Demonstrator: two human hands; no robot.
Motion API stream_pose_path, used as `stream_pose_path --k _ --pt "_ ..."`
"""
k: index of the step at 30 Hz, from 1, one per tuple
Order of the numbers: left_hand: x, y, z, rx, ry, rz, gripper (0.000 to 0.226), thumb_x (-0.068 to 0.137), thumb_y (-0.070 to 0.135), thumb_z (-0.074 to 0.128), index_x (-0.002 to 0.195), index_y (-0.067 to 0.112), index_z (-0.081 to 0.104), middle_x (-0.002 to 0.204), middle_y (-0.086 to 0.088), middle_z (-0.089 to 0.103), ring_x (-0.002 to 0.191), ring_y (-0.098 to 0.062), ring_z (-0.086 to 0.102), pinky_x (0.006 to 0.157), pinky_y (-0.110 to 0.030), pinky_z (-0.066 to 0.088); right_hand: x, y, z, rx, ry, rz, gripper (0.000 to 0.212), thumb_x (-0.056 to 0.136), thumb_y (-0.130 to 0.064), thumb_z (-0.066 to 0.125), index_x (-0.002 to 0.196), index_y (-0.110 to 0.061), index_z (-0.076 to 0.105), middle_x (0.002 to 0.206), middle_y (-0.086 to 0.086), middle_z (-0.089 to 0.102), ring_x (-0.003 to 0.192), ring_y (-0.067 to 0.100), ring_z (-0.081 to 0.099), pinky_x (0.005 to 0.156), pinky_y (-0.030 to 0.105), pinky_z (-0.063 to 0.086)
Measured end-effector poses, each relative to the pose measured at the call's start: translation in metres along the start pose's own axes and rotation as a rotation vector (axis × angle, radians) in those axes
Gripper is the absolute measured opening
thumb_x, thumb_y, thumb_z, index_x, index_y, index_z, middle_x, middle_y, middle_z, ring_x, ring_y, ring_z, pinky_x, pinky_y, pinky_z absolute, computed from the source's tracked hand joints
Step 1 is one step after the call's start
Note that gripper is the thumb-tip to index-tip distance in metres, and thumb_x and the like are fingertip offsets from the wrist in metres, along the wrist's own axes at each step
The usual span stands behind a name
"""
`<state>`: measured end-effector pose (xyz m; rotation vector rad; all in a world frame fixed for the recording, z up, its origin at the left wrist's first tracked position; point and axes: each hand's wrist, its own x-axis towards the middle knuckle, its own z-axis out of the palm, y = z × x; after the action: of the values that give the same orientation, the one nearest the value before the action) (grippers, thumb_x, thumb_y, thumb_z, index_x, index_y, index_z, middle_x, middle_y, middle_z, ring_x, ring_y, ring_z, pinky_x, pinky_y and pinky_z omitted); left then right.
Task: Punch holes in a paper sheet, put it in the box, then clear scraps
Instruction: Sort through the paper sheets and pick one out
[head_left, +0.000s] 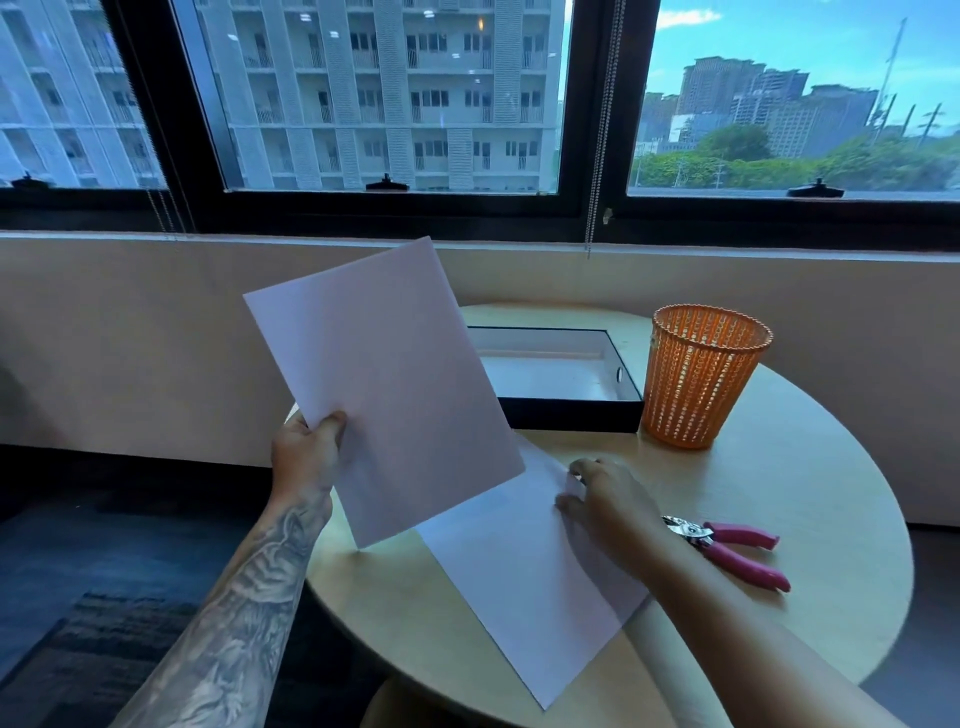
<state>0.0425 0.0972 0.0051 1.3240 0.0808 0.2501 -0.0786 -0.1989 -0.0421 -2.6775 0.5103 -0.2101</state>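
My left hand (306, 449) pinches the lower left edge of a white paper sheet (384, 384) and holds it tilted up above the round table. A second white sheet (524, 597) lies flat on the table, partly under the raised one. My right hand (608, 506) rests on that flat sheet near its far corner, fingers spread and touching the paper. A hole punch with pink handles (737, 551) lies on the table just right of my right wrist. The shallow black box (566, 415) with a white inside stands open behind the sheets.
An orange mesh waste basket (698, 376) stands right of the box. The round wooden table (810, 483) ends close on all sides, with dark floor below at the left. A wall and large windows rise behind the table.
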Motion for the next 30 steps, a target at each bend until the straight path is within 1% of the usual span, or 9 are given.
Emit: stream_pose_path --k 2,5,7,9,13,18,21,26,30 --pt "0.000 -0.001 -0.002 0.007 -0.004 -0.003 0.023 0.090 -0.001 0.059 0.081 0.018 0.069 0.067 0.016 0.073 0.066 -0.004 0.066 0.064 -0.021 0.053 0.002 0.005 -0.004 0.092 -0.034 0.066 0.036 0.081 -0.029 0.074 0.116 -0.022 0.067 0.114 0.003 0.067 0.101 0.026 0.065 0.077 0.032 0.051" --pt "0.002 0.000 -0.006 0.015 0.006 -0.005 0.020 0.090 0.000 0.060 0.085 0.017 0.070 0.073 0.012 0.074 0.067 -0.005 0.067 0.063 -0.019 0.053 0.004 0.013 -0.011 0.249 -0.107 0.098 0.020 0.073 -0.012 0.065 0.092 -0.017 0.068 0.090 0.006 0.073 0.078 0.021 0.067 0.064 0.033 0.052" --pt "0.004 -0.003 -0.011 0.054 0.034 -0.003 0.016 0.088 0.003 0.063 0.090 0.016 0.072 0.084 0.004 0.072 0.073 -0.012 0.065 0.067 -0.023 0.051 0.003 0.014 -0.017 0.384 -0.097 0.121 0.012 0.076 -0.006 0.061 0.082 -0.016 0.064 0.077 0.009 0.071 0.062 0.017 0.060 0.051 0.026 0.043" --pt "0.005 -0.007 -0.016 0.115 0.073 -0.012 0.013 0.086 0.005 0.065 0.084 0.017 0.070 0.082 0.002 0.068 0.071 -0.017 0.061 0.066 -0.028 0.047 0.003 0.017 -0.023 0.497 -0.027 0.137 0.015 0.081 -0.005 0.059 0.078 -0.019 0.058 0.069 0.005 0.063 0.056 0.015 0.053 0.047 0.023 0.039" --pt "0.006 -0.012 -0.019 0.248 0.153 -0.044 0.027 0.086 0.006 0.062 0.065 0.013 0.046 0.064 -0.002 0.046 0.063 -0.020 0.041 0.054 -0.030 0.032 -0.001 0.022 -0.034 0.651 0.154 0.118 0.009 0.083 -0.011 0.057 0.090 -0.013 0.062 0.077 0.011 0.066 0.063 0.025 0.057 0.058 0.034 0.043" --pt "-0.003 -0.005 -0.013 0.307 0.217 -0.043 0.027 0.089 0.000 0.051 0.066 0.012 0.042 0.067 0.000 0.043 0.058 -0.017 0.038 0.052 -0.027 0.030 -0.012 0.014 -0.051 0.941 0.255 0.115 0.012 0.090 -0.016 0.057 0.096 -0.021 0.066 0.096 0.010 0.070 0.088 0.033 0.069 0.077 0.050 0.058" --pt "-0.004 -0.007 -0.012 0.304 0.171 -0.075 0.022 0.087 0.001 0.054 0.068 0.010 0.047 0.065 -0.001 0.046 0.058 -0.020 0.042 0.053 -0.028 0.033 -0.016 0.007 -0.059 1.109 0.263 0.118 0.017 0.094 -0.011 0.057 0.101 -0.024 0.066 0.103 0.009 0.072 0.089 0.030 0.071 0.076 0.044 0.060" --pt "-0.004 -0.018 -0.001 0.227 -0.089 -0.208 0.006 0.068 0.014 0.064 0.070 0.016 0.069 0.075 -0.009 0.064 0.070 -0.024 0.056 0.065 -0.037 0.041 -0.015 0.000 -0.058 1.213 0.237 0.156 0.020 0.091 -0.006 0.061 0.100 -0.022 0.067 0.099 0.010 0.074 0.088 0.033 0.071 0.083 0.052 0.059" --pt "-0.028 -0.009 0.023 0.070 -0.357 -0.327 0.020 0.094 -0.002 0.054 0.097 0.011 0.070 0.086 -0.009 0.074 0.069 -0.025 0.067 0.065 -0.033 0.052 -0.013 -0.005 -0.049 1.231 0.170 0.162 0.016 0.093 -0.015 0.065 0.105 -0.026 0.065 0.108 0.010 0.073 0.096 0.035 0.072 0.088 0.056 0.058"
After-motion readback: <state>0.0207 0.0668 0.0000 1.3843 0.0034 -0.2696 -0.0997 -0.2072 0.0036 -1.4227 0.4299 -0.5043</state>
